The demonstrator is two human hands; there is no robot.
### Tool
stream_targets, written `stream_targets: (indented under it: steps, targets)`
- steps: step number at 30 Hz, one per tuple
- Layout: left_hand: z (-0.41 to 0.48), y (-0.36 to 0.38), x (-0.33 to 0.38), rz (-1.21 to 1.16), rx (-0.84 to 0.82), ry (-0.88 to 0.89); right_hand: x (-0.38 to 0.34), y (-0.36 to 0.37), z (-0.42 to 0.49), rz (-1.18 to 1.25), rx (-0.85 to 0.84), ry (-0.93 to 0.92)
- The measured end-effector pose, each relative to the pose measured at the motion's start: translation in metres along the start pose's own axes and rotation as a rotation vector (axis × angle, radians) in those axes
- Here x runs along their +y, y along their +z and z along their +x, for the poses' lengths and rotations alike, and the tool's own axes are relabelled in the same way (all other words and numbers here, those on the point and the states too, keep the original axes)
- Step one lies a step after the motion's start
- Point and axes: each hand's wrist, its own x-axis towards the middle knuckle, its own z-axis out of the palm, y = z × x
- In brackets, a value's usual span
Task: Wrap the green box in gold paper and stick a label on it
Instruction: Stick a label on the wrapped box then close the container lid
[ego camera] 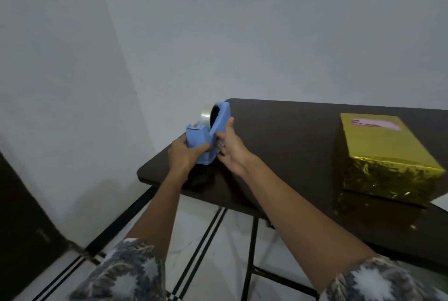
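Note:
The box stands on the right of the dark table, covered in shiny gold paper, with a pink label stuck on its top face. Both my hands hold a blue tape dispenser just above the table's left corner. My left hand grips its front end from the left. My right hand holds its right side, fingers curled on the plastic. A roll of clear tape sits in the dispenser.
A grey wall rises behind and left of the table. The table's black folding legs and a pale tiled floor with dark stripes show below. A dark shape stands at the far left.

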Motion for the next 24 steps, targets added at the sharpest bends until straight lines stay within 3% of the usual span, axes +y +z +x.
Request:
stream_targets:
  steps: [5,14,16,18,20,21,24]
  targets:
    - [0.02,-0.049,-0.022,-0.016,-0.044,0.003,0.013,0.037,0.004,0.032,-0.091,-0.021]
    - [0.011,-0.059,-0.025,-0.102,-0.116,0.03,0.018,0.037,0.004,0.044,-0.094,0.031]
    - [-0.004,-0.059,-0.018,-0.152,-0.007,0.042,0.014,0.026,-0.005,0.062,-0.09,0.034]
    - [-0.026,-0.054,-0.006,-0.122,0.271,0.11,0.003,0.009,-0.017,0.031,-0.056,-0.007]
    - [-0.049,-0.042,0.012,-0.141,0.418,0.248,-0.013,-0.012,-0.034,-0.033,-0.008,-0.068]
    - [-0.057,-0.033,0.025,-0.168,0.393,0.318,-0.023,-0.022,-0.047,-0.066,0.021,-0.107]
    - [-0.073,0.028,0.058,-0.183,0.095,0.401,-0.054,-0.073,-0.097,-0.2,0.242,-0.297]
